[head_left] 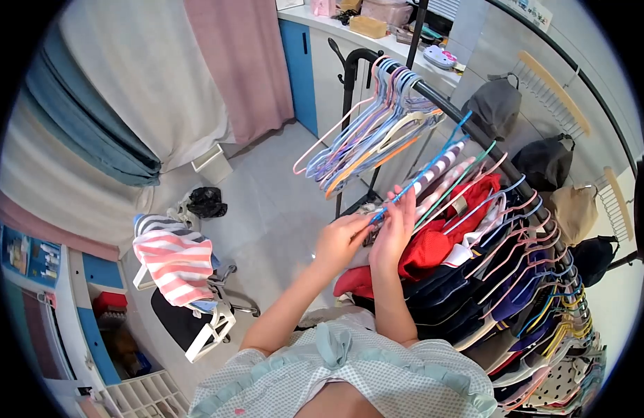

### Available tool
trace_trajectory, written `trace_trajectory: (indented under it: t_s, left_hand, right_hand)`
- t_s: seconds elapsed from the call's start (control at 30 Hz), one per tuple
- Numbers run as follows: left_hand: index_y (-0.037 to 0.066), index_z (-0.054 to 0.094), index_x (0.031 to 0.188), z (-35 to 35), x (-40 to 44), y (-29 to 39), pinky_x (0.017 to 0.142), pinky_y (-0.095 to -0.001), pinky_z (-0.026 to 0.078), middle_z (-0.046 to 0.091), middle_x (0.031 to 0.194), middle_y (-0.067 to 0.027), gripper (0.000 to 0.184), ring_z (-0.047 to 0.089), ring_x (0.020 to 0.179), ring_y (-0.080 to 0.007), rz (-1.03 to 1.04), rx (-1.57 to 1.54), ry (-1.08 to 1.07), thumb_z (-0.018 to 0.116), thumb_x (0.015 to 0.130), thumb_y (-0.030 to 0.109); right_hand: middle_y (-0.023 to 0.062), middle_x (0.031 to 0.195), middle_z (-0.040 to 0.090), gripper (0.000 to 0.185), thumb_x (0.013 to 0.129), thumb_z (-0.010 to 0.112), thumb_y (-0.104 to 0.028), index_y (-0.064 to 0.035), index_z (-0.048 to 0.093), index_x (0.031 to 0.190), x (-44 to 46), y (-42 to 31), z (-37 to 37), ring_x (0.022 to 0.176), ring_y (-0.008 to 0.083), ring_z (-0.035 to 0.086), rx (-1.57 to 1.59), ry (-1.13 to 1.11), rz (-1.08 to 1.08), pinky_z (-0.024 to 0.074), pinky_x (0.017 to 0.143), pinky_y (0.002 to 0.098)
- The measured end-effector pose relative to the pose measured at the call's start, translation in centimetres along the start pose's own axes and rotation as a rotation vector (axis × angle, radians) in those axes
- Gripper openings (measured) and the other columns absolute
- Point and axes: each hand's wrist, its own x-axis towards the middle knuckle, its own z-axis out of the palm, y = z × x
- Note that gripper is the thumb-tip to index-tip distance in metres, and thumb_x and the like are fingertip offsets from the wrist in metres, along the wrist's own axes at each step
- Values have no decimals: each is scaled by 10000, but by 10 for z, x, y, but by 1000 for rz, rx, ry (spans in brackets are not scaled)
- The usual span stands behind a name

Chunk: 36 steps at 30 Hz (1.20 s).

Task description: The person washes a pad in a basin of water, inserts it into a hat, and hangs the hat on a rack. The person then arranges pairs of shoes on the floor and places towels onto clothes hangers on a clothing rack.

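A blue hanger (431, 167) hooks on the black clothes rail and carries a striped purple-and-white garment (437, 171). My left hand (344, 240) is closed, its fingers pinching the near end of this hanger. Beside it, my right hand (395, 230) has its fingers stretched out along the hanger and touches it near the garment. The palm side and whatever lies behind these fingers are partly hidden. Just to the right hang a green hanger (468, 171) and a red garment (433, 251).
Bare hangers (378, 139) cluster at the far end of the clothes rail (468, 125); many clothes hang nearer me. A chair (214, 331) with a striped pink-and-white cloth (172, 258) stands left. Bags (495, 104) and caps hang on the wall. A black plastic bag (207, 202) lies on the floor.
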Motion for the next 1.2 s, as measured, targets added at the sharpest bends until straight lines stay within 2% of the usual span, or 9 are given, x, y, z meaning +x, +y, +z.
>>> trace_trajectory:
  t_s: [0.13,0.17,0.3,0.4,0.57,0.67,0.8,1.03,1.2]
  left_hand:
    - [37,626,1009,8,-3,1,669,-342,474,629,882,-125,237,602,775,-287,69,-35,6,616,773,58]
    - [32,626,1002,8,-4,2,676,-343,476,630,888,-126,234,603,781,-289,66,-31,-3,615,770,53]
    - [38,619,1015,8,-7,-2,712,-354,481,624,932,-128,257,598,836,-296,88,-2,-48,620,763,87]
    - [35,617,1018,2,-5,7,737,-352,477,624,951,-126,262,597,855,-294,125,1,37,612,760,77]
    - [56,617,1031,-13,7,-11,768,-341,465,610,992,-120,269,577,915,-284,-2,88,263,586,764,53]
    - [56,621,1028,-27,16,-24,722,-308,467,599,1026,-107,272,576,899,-238,-29,145,364,555,770,0]
    - [54,620,1034,-33,27,-41,692,-289,464,604,1015,-101,294,578,881,-210,-38,156,416,519,776,-44]
    - [54,607,1026,-34,42,-50,644,-311,471,615,962,-99,240,604,741,-224,-181,54,303,490,820,10]
    - [69,614,1007,-28,48,-57,599,-301,470,615,950,-78,219,606,685,-211,-230,97,250,556,796,52]
  right_hand:
    - [151,1380,297,588,814,434,1,41,230,1365,-9,-12,2,1263,237,301,-29,33,-72,219,1036,342]
    - [152,1442,193,648,791,427,8,37,169,1385,-10,-10,-2,1345,256,157,-38,-7,-117,95,1083,371]
    - [140,1474,88,726,758,429,26,22,91,1401,-9,-24,6,1372,244,37,-522,-72,-520,-8,1085,379]
    - [144,1474,90,730,755,437,37,18,98,1401,-5,-19,7,1373,247,34,-448,-241,-462,-4,1089,378]
    - [134,1479,68,722,798,454,20,-12,76,1412,-3,-14,25,1372,241,33,-62,-392,-63,12,1092,377]
    - [127,1465,143,678,791,429,7,10,130,1399,-5,-7,41,1366,234,94,27,-399,74,62,1104,358]
    - [138,1462,132,664,830,444,-30,-8,115,1407,1,0,56,1364,216,96,129,-381,246,92,1102,359]
    - [198,1463,50,709,854,470,-62,-38,45,1422,10,5,69,1311,236,199,123,-349,279,202,1039,330]
    - [177,1472,50,695,860,465,-89,-37,58,1420,16,27,70,1360,230,87,105,-336,251,122,1071,334]
